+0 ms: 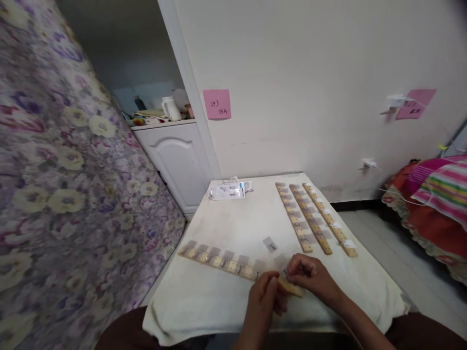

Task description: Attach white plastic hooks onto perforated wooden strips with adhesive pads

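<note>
A long wooden strip (233, 266) with a row of small metal hooks lies slantwise across the near part of the table. Closed around it near its right end is my left hand (265, 294). My right hand (310, 276) is closed in a pinch over the same end, by a small metal piece (285, 273); my fingers partly hide it, and what they hold is too small to make out. Just beyond my hands lies a little clear plastic packet (270, 244) with something dark inside.
Three similar wooden strips lie side by side at the right: a left one (294, 219), a middle one (310, 218) and a right one (329, 218) with white tags. Flat clear packages (226, 191) rest at the back left of the cloth-covered table (204, 296). A floral curtain (73, 194) hangs left.
</note>
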Action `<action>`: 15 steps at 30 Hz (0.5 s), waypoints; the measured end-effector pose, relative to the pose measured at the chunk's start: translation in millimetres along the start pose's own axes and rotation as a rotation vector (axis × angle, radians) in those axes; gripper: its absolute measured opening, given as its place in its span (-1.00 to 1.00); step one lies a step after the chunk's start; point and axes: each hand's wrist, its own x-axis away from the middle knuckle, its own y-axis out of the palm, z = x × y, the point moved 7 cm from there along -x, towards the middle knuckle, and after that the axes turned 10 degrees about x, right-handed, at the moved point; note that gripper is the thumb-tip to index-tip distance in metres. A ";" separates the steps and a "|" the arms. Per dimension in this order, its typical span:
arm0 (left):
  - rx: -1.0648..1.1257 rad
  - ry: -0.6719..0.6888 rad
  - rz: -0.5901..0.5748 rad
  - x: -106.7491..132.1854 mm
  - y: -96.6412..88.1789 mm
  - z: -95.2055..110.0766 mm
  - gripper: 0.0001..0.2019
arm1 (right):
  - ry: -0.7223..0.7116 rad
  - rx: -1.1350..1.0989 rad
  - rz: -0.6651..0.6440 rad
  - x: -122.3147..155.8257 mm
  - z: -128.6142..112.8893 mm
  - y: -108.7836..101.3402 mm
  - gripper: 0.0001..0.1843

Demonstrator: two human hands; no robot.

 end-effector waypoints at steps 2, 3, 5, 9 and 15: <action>0.029 -0.011 0.002 -4.4 9.8 -3.6 -0.57 | -0.003 -0.005 -0.034 4.6 -5.1 5.8 -0.89; 0.022 -0.012 0.014 -5.5 12.3 -4.9 -0.56 | 0.003 -0.016 -0.055 6.4 -6.5 8.8 -0.90; 0.011 -0.035 0.044 -6.1 13.6 -8.6 -0.55 | 0.020 -0.042 -0.089 9.1 -7.5 13.0 -0.90; 0.053 -0.097 0.062 -2.5 10.3 -16.0 -0.55 | 0.037 -0.081 -0.127 10.5 -6.4 12.5 -0.84; 0.150 -0.117 0.000 -1.4 17.8 -26.0 -0.61 | 0.102 -0.194 -0.007 4.0 4.2 9.7 -0.77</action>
